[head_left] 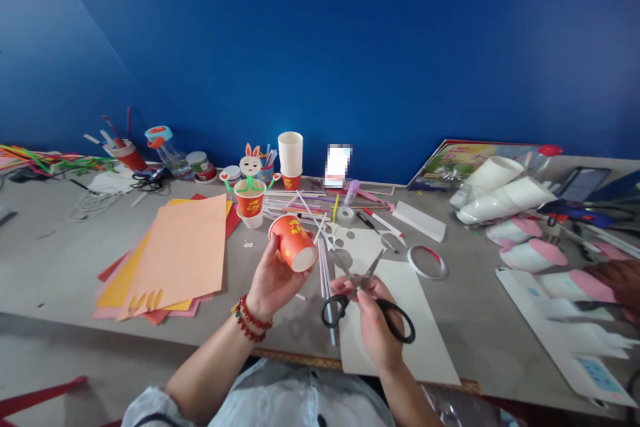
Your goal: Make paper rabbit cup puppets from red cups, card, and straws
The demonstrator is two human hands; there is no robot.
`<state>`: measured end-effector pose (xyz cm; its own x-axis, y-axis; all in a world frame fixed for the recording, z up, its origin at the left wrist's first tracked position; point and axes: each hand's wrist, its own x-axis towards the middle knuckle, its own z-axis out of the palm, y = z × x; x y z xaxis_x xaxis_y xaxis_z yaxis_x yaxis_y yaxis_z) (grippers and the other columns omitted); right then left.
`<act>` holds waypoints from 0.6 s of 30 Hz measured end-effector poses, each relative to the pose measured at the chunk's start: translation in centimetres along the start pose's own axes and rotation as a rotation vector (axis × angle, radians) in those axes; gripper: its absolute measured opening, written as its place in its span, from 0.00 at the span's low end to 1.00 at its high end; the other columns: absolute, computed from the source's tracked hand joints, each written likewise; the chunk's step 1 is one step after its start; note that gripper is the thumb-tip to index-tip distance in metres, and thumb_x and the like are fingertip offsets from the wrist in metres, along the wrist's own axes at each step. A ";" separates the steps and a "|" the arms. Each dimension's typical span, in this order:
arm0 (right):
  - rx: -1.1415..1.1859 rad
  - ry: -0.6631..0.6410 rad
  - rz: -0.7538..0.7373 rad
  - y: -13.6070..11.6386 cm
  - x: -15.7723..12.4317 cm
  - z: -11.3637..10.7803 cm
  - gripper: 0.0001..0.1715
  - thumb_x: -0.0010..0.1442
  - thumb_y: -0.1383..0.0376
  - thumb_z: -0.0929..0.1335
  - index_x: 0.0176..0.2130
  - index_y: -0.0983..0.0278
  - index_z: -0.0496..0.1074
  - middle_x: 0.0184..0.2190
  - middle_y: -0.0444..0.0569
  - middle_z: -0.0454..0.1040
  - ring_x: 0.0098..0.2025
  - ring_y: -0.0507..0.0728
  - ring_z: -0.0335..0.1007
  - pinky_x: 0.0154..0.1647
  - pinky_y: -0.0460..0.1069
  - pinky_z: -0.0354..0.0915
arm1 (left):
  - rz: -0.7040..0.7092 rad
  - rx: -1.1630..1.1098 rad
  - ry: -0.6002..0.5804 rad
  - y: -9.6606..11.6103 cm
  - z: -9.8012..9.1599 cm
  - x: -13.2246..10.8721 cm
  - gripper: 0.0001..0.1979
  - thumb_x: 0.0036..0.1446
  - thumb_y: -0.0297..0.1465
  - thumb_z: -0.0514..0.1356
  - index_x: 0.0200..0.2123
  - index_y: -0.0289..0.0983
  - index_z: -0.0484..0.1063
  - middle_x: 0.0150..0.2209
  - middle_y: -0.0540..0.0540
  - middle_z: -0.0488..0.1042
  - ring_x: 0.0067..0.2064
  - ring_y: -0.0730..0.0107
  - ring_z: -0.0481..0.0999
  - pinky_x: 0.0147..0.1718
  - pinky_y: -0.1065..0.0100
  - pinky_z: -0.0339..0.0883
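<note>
An orange-red paper cup [289, 239] with yellow lettering lies tilted in my left hand [277, 280], its white base facing down to the right. The fingers wrap round its lower side. My right hand [375, 317] grips black-handled scissors [359, 280] near the pivot, blades apart and pointing away from me. Beneath them lie white paper sheets [400, 320], the farther one with round holes cut out. Just beyond the held cup stands a second red cup [249, 203] with a paper rabbit head [251, 165] and green arms.
Coloured paper sheets [187, 247] lie stacked at left. Straws [295, 201], pens and a tape roll [427, 261] are spread across the middle. White cups [291, 153] stand stacked by the wall. At far right, another person's hand [617, 280] is near pink-and-white cups [533, 255].
</note>
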<state>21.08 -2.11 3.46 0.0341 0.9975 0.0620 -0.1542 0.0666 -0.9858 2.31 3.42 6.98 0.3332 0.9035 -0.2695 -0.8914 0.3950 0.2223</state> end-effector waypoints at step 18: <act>-0.577 -0.203 -0.293 -4.1 -0.3 2.5 0.19 0.66 0.60 0.63 0.24 0.59 0.66 0.20 0.43 0.69 0.25 0.53 0.67 0.29 0.47 0.61 | 0.039 0.052 -0.006 -0.8 0.7 -1.6 0.21 0.62 0.45 0.59 0.53 0.39 0.69 0.45 0.43 0.78 0.49 0.62 0.78 0.44 0.65 0.73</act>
<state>19.23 -2.66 7.90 -0.2005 0.9288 0.3117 0.3867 0.3673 -0.8459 2.72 1.76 7.92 0.3003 0.9195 -0.2536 -0.8865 0.3672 0.2815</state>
